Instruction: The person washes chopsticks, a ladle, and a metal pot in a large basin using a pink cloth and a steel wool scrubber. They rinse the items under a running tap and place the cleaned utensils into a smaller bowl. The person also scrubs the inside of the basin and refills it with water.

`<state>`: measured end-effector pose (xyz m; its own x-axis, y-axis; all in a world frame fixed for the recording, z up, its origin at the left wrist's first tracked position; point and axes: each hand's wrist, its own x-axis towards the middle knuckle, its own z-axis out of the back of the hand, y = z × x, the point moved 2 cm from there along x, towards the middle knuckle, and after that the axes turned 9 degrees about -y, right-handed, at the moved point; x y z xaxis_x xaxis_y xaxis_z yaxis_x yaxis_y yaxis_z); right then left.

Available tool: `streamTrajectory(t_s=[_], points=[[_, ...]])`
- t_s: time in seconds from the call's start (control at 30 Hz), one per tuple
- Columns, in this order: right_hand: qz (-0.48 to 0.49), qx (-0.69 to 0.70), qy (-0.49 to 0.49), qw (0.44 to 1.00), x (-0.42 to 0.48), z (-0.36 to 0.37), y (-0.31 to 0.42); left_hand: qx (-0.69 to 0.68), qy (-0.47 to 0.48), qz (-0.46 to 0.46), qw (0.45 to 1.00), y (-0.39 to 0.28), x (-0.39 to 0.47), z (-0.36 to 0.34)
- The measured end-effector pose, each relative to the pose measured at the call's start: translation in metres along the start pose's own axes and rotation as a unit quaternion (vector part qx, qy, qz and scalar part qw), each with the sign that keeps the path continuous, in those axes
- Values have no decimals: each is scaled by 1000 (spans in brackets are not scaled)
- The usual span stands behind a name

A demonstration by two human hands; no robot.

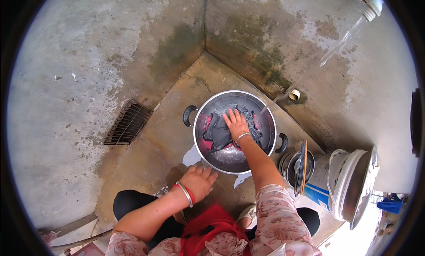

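A round metal pot (234,165) with two black handles stands on the floor before me. Water and wet cloth fill its bottom: dark grey cloth (216,133) lies over pink cloth (207,144). My right hand (237,125), fingers spread, rests on the dark cloth inside the pot, palm down. Outside the pot, near its lower left rim, my left hand (199,183) hangs with its fingers loosely apart and nothing in it. A stream of water (342,41) runs from the pipe outlet (371,12) at the upper right down into the pot.
Right of the pot are stacked metal bowls (310,163) with thin sticks or utensils across them, and a white bucket (342,176) with a wide metal basin at its mouth. A short pipe end (294,95) sticks out of the wall. A metal grate (127,123) sits at the left wall.
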<state>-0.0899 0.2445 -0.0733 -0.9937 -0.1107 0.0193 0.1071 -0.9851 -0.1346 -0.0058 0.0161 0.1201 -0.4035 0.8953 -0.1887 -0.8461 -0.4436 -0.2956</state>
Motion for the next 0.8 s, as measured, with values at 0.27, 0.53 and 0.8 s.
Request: streamTrajectory(t_s=[0.27, 0.53, 0.8], points=[[-64, 28, 59, 996, -56, -35, 42, -43, 67, -10, 997, -11, -15, -4], [-94, 177, 102, 974, -90, 91, -5, -246, 83, -72, 963, -13, 37, -22], [-109, 240, -122, 957, -103, 252, 10, -883, 196, 310, 292, -16, 81, -47]])
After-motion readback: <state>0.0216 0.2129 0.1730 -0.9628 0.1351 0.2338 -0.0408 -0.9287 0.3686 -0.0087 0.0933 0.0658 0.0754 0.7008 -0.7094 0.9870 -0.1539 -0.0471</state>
